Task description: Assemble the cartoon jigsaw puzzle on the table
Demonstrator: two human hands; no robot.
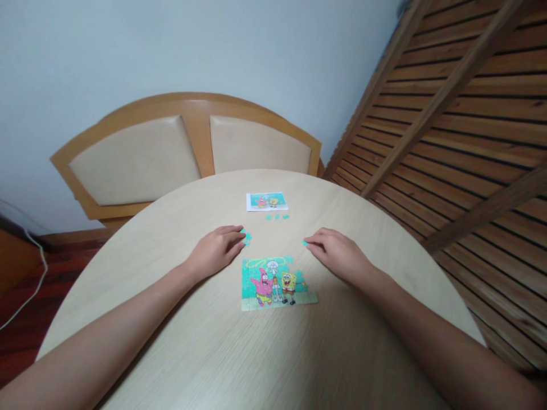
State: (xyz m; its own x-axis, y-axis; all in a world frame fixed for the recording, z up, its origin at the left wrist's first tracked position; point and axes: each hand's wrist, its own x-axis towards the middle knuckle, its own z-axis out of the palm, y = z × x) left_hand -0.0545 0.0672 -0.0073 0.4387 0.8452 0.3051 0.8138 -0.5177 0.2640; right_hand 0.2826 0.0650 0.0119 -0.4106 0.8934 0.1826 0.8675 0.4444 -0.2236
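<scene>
A partly joined jigsaw puzzle (264,285) lies flat on the table, showing a pink starfish, a tall pale figure and a yellow sponge on turquoise. Its upper right part has a ragged edge with gaps. My right hand (335,250) pinches a small turquoise puzzle piece (305,242) just above and right of that edge. To the upper left of the puzzle, my left hand (216,247) has its thumb and fingertips around a few turquoise puzzle pieces (248,236) on the table. Farther back lie three loose turquoise pieces (277,216) in a row.
A small printed picture (267,201) with the same characters lies behind the loose pieces. The round wooden table (239,364) fills the foreground. Beyond it stand a padded chair back (141,159) and a pale wall, with a slatted wooden screen (470,142) at right and a white cable (38,279) at left.
</scene>
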